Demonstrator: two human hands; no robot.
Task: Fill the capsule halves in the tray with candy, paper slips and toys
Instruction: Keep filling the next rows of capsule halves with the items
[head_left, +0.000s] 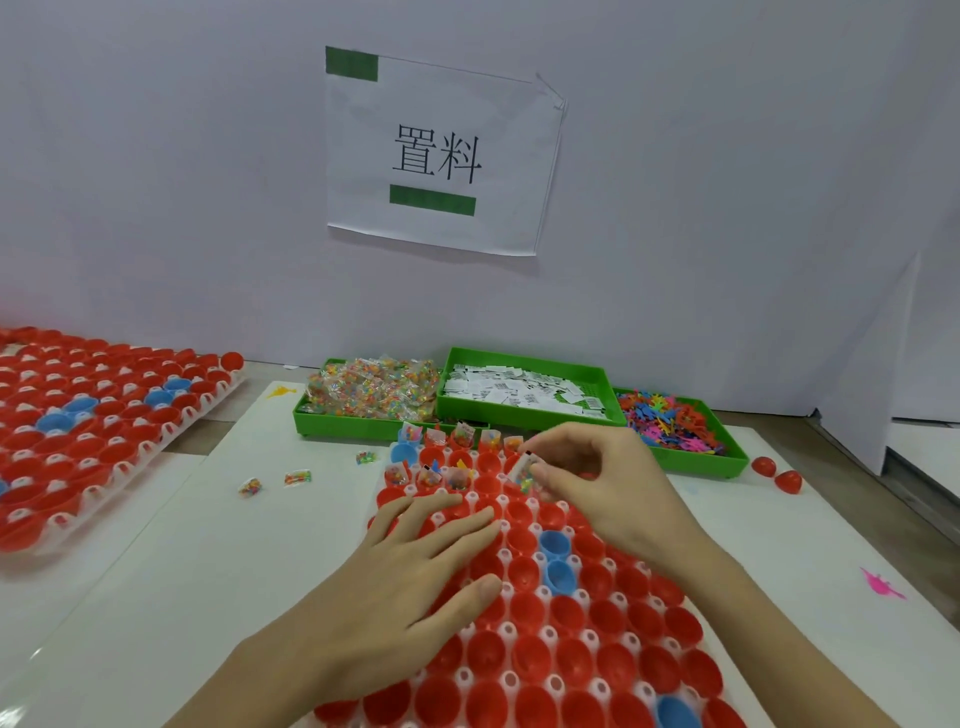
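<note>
A white tray of red and a few blue capsule halves lies in front of me. Several halves in its far rows hold candy packets. My left hand rests flat on the tray with fingers straight. My right hand pinches a small candy packet with a paper slip over a red half in the second row. Behind the tray stand three green bins: candy packets, paper slips and colourful toys.
A second tray of red and blue halves lies at the left. Three candy packets lie loose on the white mat. Two red halves sit right of the bins, and a pink toy lies on the mat. A white wall with a paper sign stands behind.
</note>
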